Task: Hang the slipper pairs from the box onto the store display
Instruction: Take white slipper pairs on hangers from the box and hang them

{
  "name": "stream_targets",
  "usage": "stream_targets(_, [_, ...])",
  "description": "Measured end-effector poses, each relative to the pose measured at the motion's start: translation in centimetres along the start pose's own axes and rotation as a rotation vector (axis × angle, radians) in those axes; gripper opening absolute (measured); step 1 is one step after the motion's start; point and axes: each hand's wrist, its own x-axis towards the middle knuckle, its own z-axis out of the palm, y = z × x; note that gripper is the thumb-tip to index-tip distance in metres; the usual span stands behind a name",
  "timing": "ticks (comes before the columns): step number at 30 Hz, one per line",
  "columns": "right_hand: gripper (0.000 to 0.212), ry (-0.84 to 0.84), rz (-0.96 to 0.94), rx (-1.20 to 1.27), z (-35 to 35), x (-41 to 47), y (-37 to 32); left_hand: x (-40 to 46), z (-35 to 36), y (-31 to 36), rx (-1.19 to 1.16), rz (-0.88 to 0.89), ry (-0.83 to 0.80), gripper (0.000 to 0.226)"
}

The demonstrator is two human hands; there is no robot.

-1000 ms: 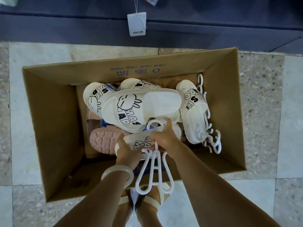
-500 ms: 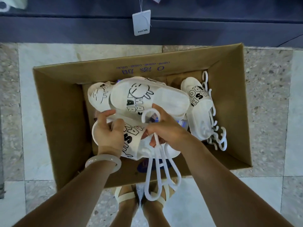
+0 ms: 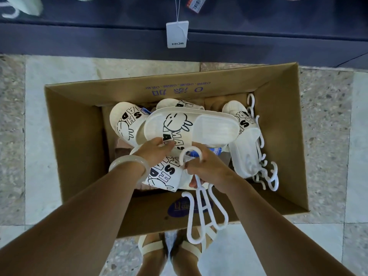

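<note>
An open cardboard box (image 3: 79, 140) on the floor holds several cream slippers printed with black letters and a cartoon face. My left hand (image 3: 154, 151), a pale bangle on its wrist, grips the upper slipper (image 3: 199, 128) of a pair lifted over the box. The pair's lower slipper (image 3: 165, 176) lies under that wrist. My right hand (image 3: 207, 168) is closed on a white plastic hanger (image 3: 201, 214), whose hook curls over my fingers and whose prongs hang down toward my feet.
More slippers (image 3: 245, 140) and a bunch of white hangers (image 3: 266, 172) lie along the box's right wall. A pink sole shows beneath. The dark display base (image 3: 99, 40) runs behind the box, with a hanging white tag (image 3: 177, 34). My sandalled feet (image 3: 171, 253) touch the box's near side.
My left hand moved from the lower slipper up onto the top slipper's edge. The pair tilted and spread, and the hanger stayed in my right hand.
</note>
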Motion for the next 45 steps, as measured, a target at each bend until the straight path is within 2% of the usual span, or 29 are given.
stream_targets(4, [0.046,0.09,0.013,0.136,-0.8,-1.1,0.0,-0.4,0.1,0.9,-0.075,0.092,0.099,0.038])
stream_targets(7, [0.028,0.222,0.005,0.225,-1.9,-2.1,-1.0,-1.8,-1.1,1.8,0.127,0.171,0.2,0.043])
stream_targets(10, [0.01,0.221,0.019,0.197,-2.3,-3.7,-2.5,-3.6,-2.6,2.9,0.153,0.238,0.172,0.042])
stream_targets(12, [0.021,0.206,0.044,0.208,-2.0,-5.0,-3.3,-5.6,-3.6,4.0,0.125,0.263,0.139,0.04])
stream_targets(14, [0.028,0.222,0.048,0.339,-1.6,-6.8,-4.2,-8.1,-4.7,5.3,0.086,0.293,0.11,0.039])
stream_targets(17, [0.028,0.251,0.021,0.529,-1.3,-10.0,-6.0,-11.9,-6.3,7.0,0.079,0.319,0.036,0.044])
stream_targets(21, [0.025,0.251,-0.027,0.586,-1.2,-14.1,-8.9,-15.9,-7.9,9.2,0.061,0.306,0.02,0.054])
stream_targets(28, [0.02,0.269,-0.067,0.527,-2.0,-21.9,-14.1,-22.4,-11.0,13.4,-0.01,0.395,0.113,0.041])
stream_targets(31, [0.006,0.207,-0.12,0.53,-3.1,-25.8,-16.2,-26.0,-12.5,15.4,-0.01,0.461,0.14,0.042])
stream_targets(35, [0.027,0.069,-0.239,0.548,-4.5,-31.3,-19.1,-31.0,-14.4,18.0,0.082,0.527,0.17,0.044])
stream_targets(38, [0.036,0.033,-0.339,0.339,-4.6,-35.0,-21.0,-35.2,-15.6,19.7,0.125,0.558,0.193,0.047])
stream_targets(40, [0.039,0.102,-0.408,0.231,-4.0,-37.2,-22.2,-37.8,-16.4,20.4,0.145,0.58,0.203,0.04])
stream_targets(42, [0.027,0.241,-0.485,0.17,-3.3,-39.2,-23.3,-40.1,-17.2,20.9,0.162,0.593,0.214,0.033])
stream_targets(45, [0.024,0.32,-0.58,0.158,-2.0,-41.9,-24.6,-43.2,-17.9,21.5,0.195,0.638,0.229,0.033])
